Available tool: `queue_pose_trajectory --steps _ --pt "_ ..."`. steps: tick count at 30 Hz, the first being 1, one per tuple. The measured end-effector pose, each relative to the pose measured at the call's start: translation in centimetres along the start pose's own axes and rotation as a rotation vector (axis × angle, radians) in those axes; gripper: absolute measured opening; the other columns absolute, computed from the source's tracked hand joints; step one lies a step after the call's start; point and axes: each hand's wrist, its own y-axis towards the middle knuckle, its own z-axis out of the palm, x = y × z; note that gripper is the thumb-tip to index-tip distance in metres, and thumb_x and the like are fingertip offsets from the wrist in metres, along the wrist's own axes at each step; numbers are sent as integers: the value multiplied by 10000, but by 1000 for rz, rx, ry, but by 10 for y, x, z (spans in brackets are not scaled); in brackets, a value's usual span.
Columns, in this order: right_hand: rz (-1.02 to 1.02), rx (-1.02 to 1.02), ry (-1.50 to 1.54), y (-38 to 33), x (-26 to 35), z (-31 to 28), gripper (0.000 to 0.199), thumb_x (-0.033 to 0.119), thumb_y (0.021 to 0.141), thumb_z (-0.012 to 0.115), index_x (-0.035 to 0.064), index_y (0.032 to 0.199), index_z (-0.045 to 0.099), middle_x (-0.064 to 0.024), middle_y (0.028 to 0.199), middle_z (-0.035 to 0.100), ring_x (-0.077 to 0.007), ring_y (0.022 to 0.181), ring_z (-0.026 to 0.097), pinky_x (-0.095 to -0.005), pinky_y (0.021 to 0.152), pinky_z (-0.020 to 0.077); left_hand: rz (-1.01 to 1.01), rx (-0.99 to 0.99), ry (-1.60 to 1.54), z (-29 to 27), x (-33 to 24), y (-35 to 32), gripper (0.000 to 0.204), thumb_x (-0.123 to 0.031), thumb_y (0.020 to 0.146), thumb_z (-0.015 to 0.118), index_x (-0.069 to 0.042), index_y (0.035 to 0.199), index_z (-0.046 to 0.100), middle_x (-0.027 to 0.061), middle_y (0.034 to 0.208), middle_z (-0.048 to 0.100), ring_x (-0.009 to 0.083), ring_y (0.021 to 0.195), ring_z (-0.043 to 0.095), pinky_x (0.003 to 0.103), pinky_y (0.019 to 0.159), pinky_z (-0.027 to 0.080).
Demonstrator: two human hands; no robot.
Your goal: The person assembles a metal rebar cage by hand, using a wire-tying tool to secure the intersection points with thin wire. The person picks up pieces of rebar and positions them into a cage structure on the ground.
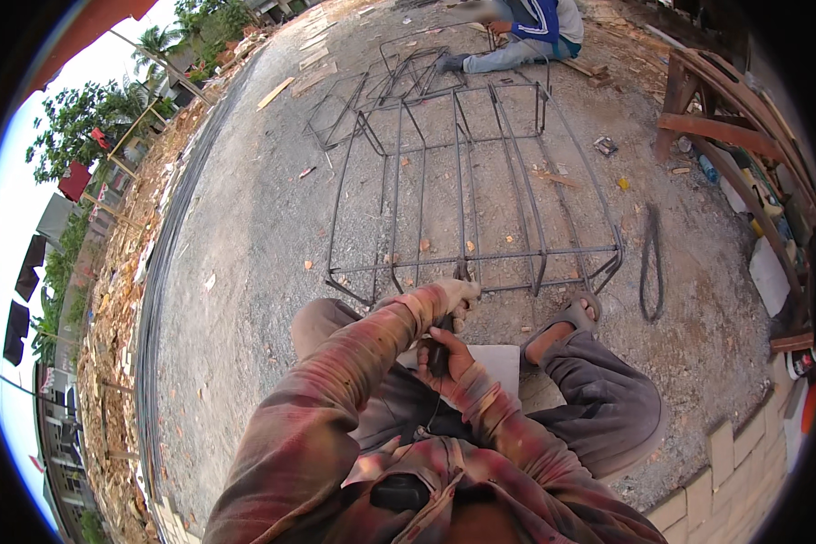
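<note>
A steel rebar cage (pixel 460 170) lies on the gravel in front of me, with long bars tied to rectangular hoops. Reaching across from the lower left, my left hand (pixel 459 299), pale as if gloved, is closed at the middle of the cage's near crossbar. A dark hand tool (pixel 462 270) sticks out of its far side against the bar; its exact kind is unclear. Closer to my body, my right hand (pixel 448 356) is closed around a dark, rounded object (pixel 439 361), partly hidden by the fingers. A thin wire or cord hangs below it.
More rebar frames (pixel 399 77) lie beyond the cage, where another person (pixel 539 32) sits on the ground. A dark wire loop (pixel 651 263) rests at right. A wooden trestle (pixel 716 127) stands right, and long bars (pixel 168 236) run along the left. My sandalled foot (pixel 578 313) is beside the cage.
</note>
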Motion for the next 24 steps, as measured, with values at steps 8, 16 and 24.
queue_pose_trajectory --steps 8,16,24 --pt "-248 -481 -415 33 -20 -1 82 82 829 544 24 884 524 -67 717 535 -157 660 532 -313 546 440 54 -868 1311 43 -5 -40 407 -381 775 642 -4 926 619 185 899 628 291 970 607 384 707 509" --pt "-86 17 -12 16 -25 14 124 128 836 538 16 889 537 -77 775 580 -203 710 570 -327 684 506 -38 -422 823 33 -6 -46 482 -476 753 632 -18 896 597 81 704 588 196 628 601 337 594 504" --pt "49 378 221 30 -10 -16 202 212 842 582 32 934 567 -78 820 598 -240 792 615 -377 694 535 18 -122 433 14 -8 -54 421 -419 758 636 -12 865 607 104 755 615 176 690 598 310 564 480"
